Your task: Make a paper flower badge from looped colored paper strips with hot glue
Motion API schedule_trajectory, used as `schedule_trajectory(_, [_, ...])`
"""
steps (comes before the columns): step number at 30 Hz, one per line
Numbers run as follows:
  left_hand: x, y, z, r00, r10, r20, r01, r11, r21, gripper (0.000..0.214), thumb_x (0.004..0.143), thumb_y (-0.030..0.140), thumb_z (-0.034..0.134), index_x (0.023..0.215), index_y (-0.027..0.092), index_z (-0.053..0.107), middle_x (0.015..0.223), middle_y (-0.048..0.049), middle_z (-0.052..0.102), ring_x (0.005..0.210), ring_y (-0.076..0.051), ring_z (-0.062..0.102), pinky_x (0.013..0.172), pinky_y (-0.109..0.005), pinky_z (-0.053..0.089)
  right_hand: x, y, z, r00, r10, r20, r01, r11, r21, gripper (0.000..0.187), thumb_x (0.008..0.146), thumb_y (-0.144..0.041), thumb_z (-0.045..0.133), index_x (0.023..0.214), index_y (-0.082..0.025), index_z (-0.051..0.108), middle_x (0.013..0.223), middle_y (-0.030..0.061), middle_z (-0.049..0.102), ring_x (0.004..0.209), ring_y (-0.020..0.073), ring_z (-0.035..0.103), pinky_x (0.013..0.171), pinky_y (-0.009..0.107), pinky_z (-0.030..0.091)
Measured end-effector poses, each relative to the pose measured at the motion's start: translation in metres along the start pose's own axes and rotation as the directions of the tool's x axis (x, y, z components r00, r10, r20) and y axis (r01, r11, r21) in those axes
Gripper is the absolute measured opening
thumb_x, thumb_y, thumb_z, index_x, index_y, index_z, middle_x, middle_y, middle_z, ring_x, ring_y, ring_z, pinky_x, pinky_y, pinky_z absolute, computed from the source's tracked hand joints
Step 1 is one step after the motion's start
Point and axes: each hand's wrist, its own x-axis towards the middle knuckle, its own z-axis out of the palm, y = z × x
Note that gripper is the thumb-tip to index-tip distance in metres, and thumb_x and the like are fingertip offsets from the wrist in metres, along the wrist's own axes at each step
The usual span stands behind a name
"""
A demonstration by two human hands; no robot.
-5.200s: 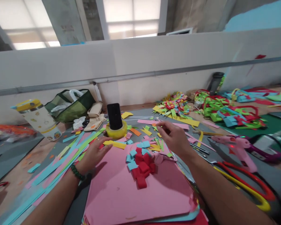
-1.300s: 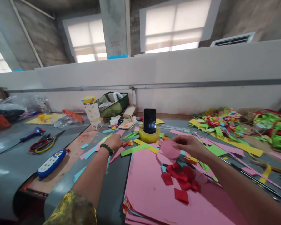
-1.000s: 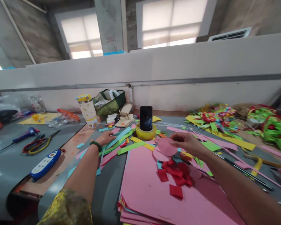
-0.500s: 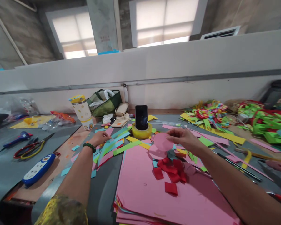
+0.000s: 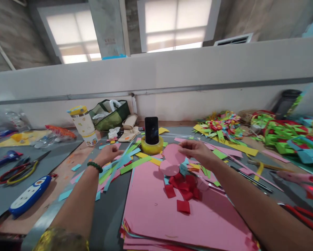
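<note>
My right hand [image 5: 194,149] pinches the edge of a pink paper circle [image 5: 172,154], held over the paper stack. A second pink circle [image 5: 169,168] sits just below and partly behind it. My left hand [image 5: 108,154], wearing a dark green bead bracelet [image 5: 95,167], has its fingers closed at a light blue paper strip [image 5: 117,167], which lies tilted across other coloured strips. Small red paper pieces [image 5: 184,206] and another pink circle [image 5: 202,184] rest on the stack of pink paper [image 5: 151,219].
A phone [image 5: 151,130] stands in a yellow tape roll [image 5: 151,145]. Scissors [image 5: 23,170], a blue-and-white power strip [image 5: 31,195] and a tumbler [image 5: 83,125] are at left. A pink glue gun [image 5: 302,178], red-handled scissors [image 5: 299,212] and a woven paper pile [image 5: 221,125] are at right.
The view has shifted right. A light blue strip at my left fingertips has turned and now slants across the others. My right hand still holds the pink circle.
</note>
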Motion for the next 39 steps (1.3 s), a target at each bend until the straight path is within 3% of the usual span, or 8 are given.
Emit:
schedule_trajectory(4, [-0.012,0.038,0.019,0.972,0.153,-0.180,-0.176,0.977,-0.117,0.035,0.080,0.051,0.057,0.070,0.017,0.059,0.067,-0.0014,0.060,0.070,-0.018,0.056,0.060,-0.027,0.038,-0.002,-0.002,0.006,0.999,0.006,0.039,-0.006,1.000,-0.008,0.046,0.058,-0.055,0.077,0.078,-0.015,0.064,0.062,-0.0012,0.056,0.055,0.0093,0.046,0.049,0.023,0.034])
schedule_trajectory(8, [-0.037,0.076,0.050,0.945,0.315,-0.091,-0.327,0.896,-0.301,0.041,0.079,0.052,0.056,0.098,0.017,0.063,0.080,-0.0026,0.064,0.072,-0.016,0.057,0.063,-0.026,0.044,-0.004,0.001,0.019,0.996,-0.006,0.092,0.007,1.000,-0.015,0.046,0.059,-0.055,0.075,0.077,-0.014,0.064,0.064,-0.0006,0.057,0.056,0.0095,0.048,0.051,0.023,0.036])
schedule_trajectory(14, [-0.051,0.091,0.085,0.921,0.379,0.085,-0.278,0.796,-0.538,0.038,0.077,0.052,0.059,0.084,0.015,0.063,0.068,-0.0005,0.060,0.060,-0.013,0.055,0.055,-0.024,0.046,-0.004,0.009,0.044,0.981,-0.076,0.178,0.087,0.994,-0.059,0.044,0.065,-0.056,0.072,0.078,-0.015,0.062,0.066,-0.0005,0.058,0.058,0.0102,0.049,0.053,0.024,0.038])
schedule_trajectory(20, [-0.044,0.079,0.070,0.937,0.324,0.127,-0.158,0.721,-0.675,0.040,0.069,0.054,0.067,0.068,0.015,0.059,0.060,0.0015,0.054,0.055,-0.011,0.050,0.054,-0.023,0.043,-0.014,-0.022,0.020,0.982,-0.132,0.131,0.163,0.952,-0.258,0.036,0.077,-0.049,0.066,0.096,-0.018,0.069,0.086,0.0045,0.065,0.076,0.0163,0.055,0.070,0.030,0.043])
schedule_trajectory(25, [-0.039,0.071,0.056,0.959,0.242,0.150,-0.055,0.673,-0.737,0.041,0.068,0.054,0.070,0.074,0.015,0.060,0.066,0.0011,0.056,0.057,-0.009,0.050,0.055,-0.021,0.042,-0.066,-0.059,0.017,0.890,-0.139,0.434,0.404,0.682,-0.610,0.026,0.081,-0.038,0.069,0.104,-0.027,0.071,0.106,0.0057,0.064,0.100,0.0229,0.055,0.084,0.034,0.044])
schedule_trajectory(30, [-0.046,0.077,0.057,0.942,0.238,0.236,0.024,0.654,-0.756,0.041,0.067,0.053,0.072,0.075,0.016,0.057,0.067,0.0036,0.052,0.056,-0.008,0.051,0.054,-0.020,0.042,-0.101,-0.034,0.047,0.742,-0.171,0.648,0.646,0.441,-0.623,0.017,0.087,-0.019,0.056,0.097,-0.018,0.070,0.114,0.0079,0.062,0.110,0.0237,0.050,0.097,0.037,0.040])
schedule_trajectory(35, [-0.054,0.082,0.060,0.896,0.286,0.340,0.059,0.682,-0.729,0.040,0.068,0.050,0.074,0.071,0.015,0.056,0.064,0.0049,0.050,0.056,-0.008,0.052,0.055,-0.020,0.043,-0.082,-0.013,0.032,0.793,-0.156,0.589,0.601,0.351,-0.717,0.021,0.093,-0.016,0.048,0.090,-0.016,0.070,0.103,0.0099,0.065,0.102,0.0226,0.052,0.093,0.039,0.042])
schedule_trajectory(39, [-0.060,0.086,0.063,0.854,0.322,0.408,0.059,0.719,-0.692,0.039,0.066,0.046,0.077,0.071,0.014,0.056,0.058,0.0053,0.050,0.051,-0.007,0.050,0.051,-0.019,0.040,-0.080,-0.018,0.017,0.868,-0.214,0.449,0.493,0.483,-0.724,0.018,0.093,-0.021,0.052,0.091,-0.017,0.069,0.099,0.0098,0.065,0.098,0.0212,0.054,0.088,0.037,0.043])
